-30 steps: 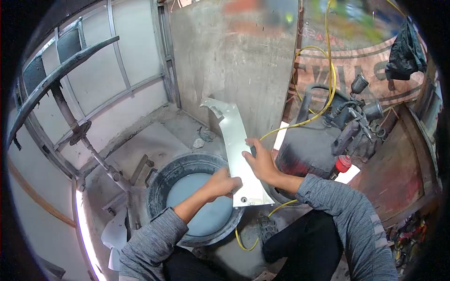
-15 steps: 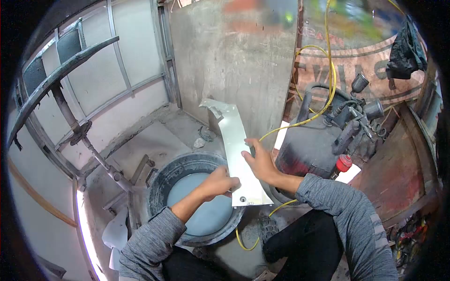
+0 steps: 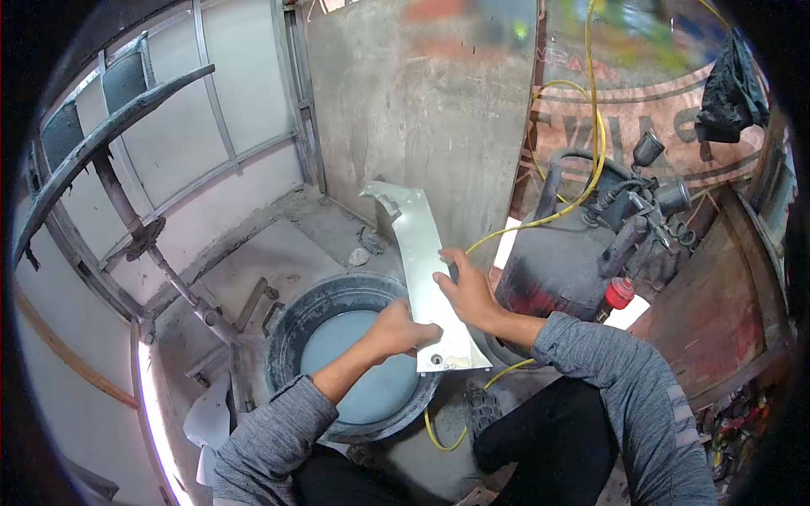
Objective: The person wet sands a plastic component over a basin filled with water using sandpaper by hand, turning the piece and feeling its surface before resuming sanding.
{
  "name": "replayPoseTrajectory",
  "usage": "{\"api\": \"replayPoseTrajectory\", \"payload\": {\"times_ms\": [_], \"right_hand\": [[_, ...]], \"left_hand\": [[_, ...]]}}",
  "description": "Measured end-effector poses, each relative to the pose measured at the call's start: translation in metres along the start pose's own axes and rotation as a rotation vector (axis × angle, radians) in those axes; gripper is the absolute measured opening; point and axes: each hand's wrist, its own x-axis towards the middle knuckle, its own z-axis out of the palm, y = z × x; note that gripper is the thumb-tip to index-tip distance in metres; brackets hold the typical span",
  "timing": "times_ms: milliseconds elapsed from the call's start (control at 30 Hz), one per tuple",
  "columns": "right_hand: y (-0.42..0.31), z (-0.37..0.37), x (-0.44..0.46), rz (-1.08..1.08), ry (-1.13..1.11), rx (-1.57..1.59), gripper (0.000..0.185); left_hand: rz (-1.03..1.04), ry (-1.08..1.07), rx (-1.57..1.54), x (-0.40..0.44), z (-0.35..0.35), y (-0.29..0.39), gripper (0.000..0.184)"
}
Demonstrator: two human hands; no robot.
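Observation:
A long, pale plastic trim panel (image 3: 433, 291) with a hooked upper end is held upright, slightly tilted, in front of me. My left hand (image 3: 395, 330) grips its lower left edge, the thumb lying across the front face just above a small round hole. On the opposite edge, my right hand (image 3: 469, 293) holds the panel near mid-height, thumb on the front. Something small and dark shows between that thumb and the fingers; its kind is unclear. Behind the panel's lower left side stands a black tub (image 3: 283, 371) of cloudy grey water (image 3: 371, 392).
A dusty tank compressor (image 3: 548, 266) with spray guns (image 3: 654, 211) on top stands at the right. The yellow hose (image 3: 540, 223) runs across it and down to the floor. At the left is a metal stand (image 3: 169, 270); a large board (image 3: 413, 110) leans behind.
My left thumb has shifted right and up onto the panel's face, and the left hand has opened out from a tighter curl. My right hand and the panel are nearly unchanged.

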Motion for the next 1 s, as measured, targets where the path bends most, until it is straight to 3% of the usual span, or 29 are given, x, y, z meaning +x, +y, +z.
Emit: {"api": "replayPoseTrajectory", "payload": {"times_ms": [233, 467, 533, 700, 1000], "right_hand": [[0.012, 0.008, 0.001, -0.105, 0.049, -0.047, 0.043], [0.006, 0.005, 0.002, -0.050, 0.013, 0.009, 0.043], [0.012, 0.008, 0.004, -0.146, 0.063, 0.027, 0.043], [0.009, 0.006, 0.002, -0.109, 0.044, 0.044, 0.043], [0.007, 0.006, 0.001, -0.118, 0.054, 0.028, 0.046]], "left_hand": [[-0.027, -0.055, 0.037, 0.005, -0.007, -0.002, 0.051], [-0.039, -0.096, -0.056, 0.001, -0.009, 0.001, 0.058], [-0.036, -0.085, -0.033, 0.003, -0.008, -0.003, 0.057], [-0.014, -0.004, 0.066, 0.002, -0.004, 0.001, 0.057], [-0.035, -0.096, -0.026, 0.000, -0.010, 0.001, 0.065]]}}
